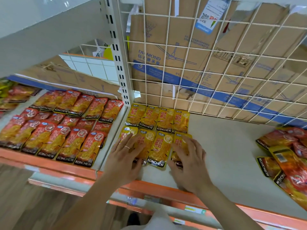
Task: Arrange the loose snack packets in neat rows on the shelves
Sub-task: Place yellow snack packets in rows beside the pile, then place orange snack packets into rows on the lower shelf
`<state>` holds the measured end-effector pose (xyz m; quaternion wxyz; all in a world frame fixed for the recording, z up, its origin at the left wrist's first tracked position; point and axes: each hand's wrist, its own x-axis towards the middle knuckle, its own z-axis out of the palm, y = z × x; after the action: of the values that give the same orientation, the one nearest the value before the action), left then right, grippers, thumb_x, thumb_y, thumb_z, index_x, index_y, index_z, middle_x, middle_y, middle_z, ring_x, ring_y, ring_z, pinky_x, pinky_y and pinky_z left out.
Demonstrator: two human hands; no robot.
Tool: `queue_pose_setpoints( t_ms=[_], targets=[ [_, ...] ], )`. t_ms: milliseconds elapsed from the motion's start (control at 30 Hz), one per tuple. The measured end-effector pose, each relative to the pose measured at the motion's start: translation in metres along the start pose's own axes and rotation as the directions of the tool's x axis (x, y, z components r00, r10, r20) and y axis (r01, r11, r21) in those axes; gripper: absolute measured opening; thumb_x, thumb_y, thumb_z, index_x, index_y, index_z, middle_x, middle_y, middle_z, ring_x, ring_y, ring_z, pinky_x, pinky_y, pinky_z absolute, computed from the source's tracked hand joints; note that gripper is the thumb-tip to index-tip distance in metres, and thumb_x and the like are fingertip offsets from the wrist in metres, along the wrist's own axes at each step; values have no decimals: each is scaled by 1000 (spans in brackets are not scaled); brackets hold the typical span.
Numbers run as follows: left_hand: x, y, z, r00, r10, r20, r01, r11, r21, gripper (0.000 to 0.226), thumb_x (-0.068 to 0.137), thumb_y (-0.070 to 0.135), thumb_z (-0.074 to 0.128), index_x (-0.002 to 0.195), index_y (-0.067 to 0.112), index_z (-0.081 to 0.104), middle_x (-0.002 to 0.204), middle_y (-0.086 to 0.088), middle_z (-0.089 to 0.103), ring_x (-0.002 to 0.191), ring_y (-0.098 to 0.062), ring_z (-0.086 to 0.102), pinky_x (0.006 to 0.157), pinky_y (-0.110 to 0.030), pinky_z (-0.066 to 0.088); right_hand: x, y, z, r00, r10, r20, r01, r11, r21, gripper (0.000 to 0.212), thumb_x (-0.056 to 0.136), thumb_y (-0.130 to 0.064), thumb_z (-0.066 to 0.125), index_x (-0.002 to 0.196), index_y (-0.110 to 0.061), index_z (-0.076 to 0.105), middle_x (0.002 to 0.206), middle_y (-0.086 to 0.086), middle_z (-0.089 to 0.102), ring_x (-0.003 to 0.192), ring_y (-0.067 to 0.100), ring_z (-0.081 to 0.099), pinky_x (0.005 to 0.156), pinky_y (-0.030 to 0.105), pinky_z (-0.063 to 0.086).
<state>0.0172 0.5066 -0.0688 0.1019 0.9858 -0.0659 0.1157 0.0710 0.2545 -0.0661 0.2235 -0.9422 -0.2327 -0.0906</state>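
Observation:
Yellow KONCHEW snack packets lie in two rows at the left end of the white shelf (pixel 224 146). The back row (pixel 157 119) sits against the wire grid. My left hand (pixel 124 156), a ring on one finger, rests flat with spread fingers on the left packets of the front row (pixel 159 148). Flat on the rightmost front packet (pixel 181 140) lies my right hand (pixel 189 161). A loose heap of red and yellow packets (pixel 285 156) lies at the shelf's right end.
Red packets (pixel 54 128) fill the neighbouring left shelf in rows. A white wire grid (pixel 216 63) backs the shelf, with cardboard boxes (pixel 166 55) behind it. An orange price rail (pixel 157 190) runs along the front edge. A slotted upright (pixel 118 60) divides the bays.

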Motion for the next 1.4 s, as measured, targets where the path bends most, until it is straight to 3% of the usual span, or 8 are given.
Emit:
queue_pose_setpoints(
  t_ms=[100, 267, 767, 867, 967, 1067, 1200, 1400],
  targets=[
    [-5, -2, 2, 1000, 0, 16, 0, 1000, -11, 54, 89, 44, 46, 139, 26, 58, 153, 5, 46, 142, -23, 41, 113, -47, 37, 2, -5, 3, 992, -54, 110, 64, 994, -86, 57, 85, -67, 46, 135, -40, 54, 156, 3, 35, 144, 36, 26, 103, 54, 31],
    [-6, -3, 2, 999, -10, 38, 11, 1000, -17, 58, 92, 47, 46, 143, 22, 54, 153, 5, 46, 143, -21, 40, 118, -42, 28, 4, -7, 9, 978, -78, 191, 103, 987, -124, 62, 85, -73, 41, 137, -41, 52, 157, -7, 36, 142, 38, 30, 104, 55, 26],
    [0, 1, -4, 993, -66, 95, 66, 998, 4, 61, 91, 49, 43, 145, 23, 52, 152, 7, 47, 143, -19, 40, 115, -45, 36, 5, -9, 11, 962, -112, 248, 147, 981, -127, 63, 87, -67, 42, 144, -40, 45, 158, -11, 35, 141, 29, 35, 107, 51, 22],
    [-1, 1, -4, 995, -55, 81, 56, 998, -14, 60, 93, 50, 45, 147, 23, 50, 153, 6, 46, 144, -20, 38, 115, -47, 36, 5, -10, 9, 969, -107, 224, 135, 984, -115, 63, 88, -65, 42, 146, -39, 43, 159, -11, 33, 143, 28, 32, 107, 51, 23],
    [-3, 4, -5, 997, -6, 80, 3, 999, 32, 59, 99, 58, 37, 153, 33, 39, 161, 8, 33, 151, -21, 26, 120, -50, 25, 3, -8, 3, 991, -59, 123, 67, 996, -62, 56, 93, -57, 39, 144, -35, 46, 158, -10, 34, 143, 28, 31, 106, 50, 26],
    [-2, 6, -5, 986, 109, 123, -120, 989, 91, 55, 101, 62, 27, 153, 44, 33, 164, 10, 25, 152, -27, 21, 117, -61, 24, 2, -7, 0, 996, -55, 75, 59, 997, -52, 52, 96, -51, 35, 142, -32, 50, 156, -7, 37, 141, 27, 32, 106, 48, 25],
    [2, 4, 0, 970, 97, 223, -126, 985, 118, 54, 100, 68, 17, 152, 54, 22, 166, 12, 18, 152, -34, 18, 111, -72, 24, 3, -8, 5, 997, 18, 81, -12, 997, -75, 54, 91, -47, 40, 142, -30, 51, 155, -3, 40, 140, 27, 32, 109, 47, 25],
    [4, 2, 0, 961, 74, 265, -103, 990, 97, 52, 99, 69, 15, 145, 56, 35, 164, 12, 24, 152, -33, 20, 112, -72, 21, 1, -3, 10, 999, -10, 52, 11, 1000, -24, 53, 82, -32, 46, 131, -20, 60, 140, 0, 55, 133, 28, 42, 103, 48, 43]
  ],
)
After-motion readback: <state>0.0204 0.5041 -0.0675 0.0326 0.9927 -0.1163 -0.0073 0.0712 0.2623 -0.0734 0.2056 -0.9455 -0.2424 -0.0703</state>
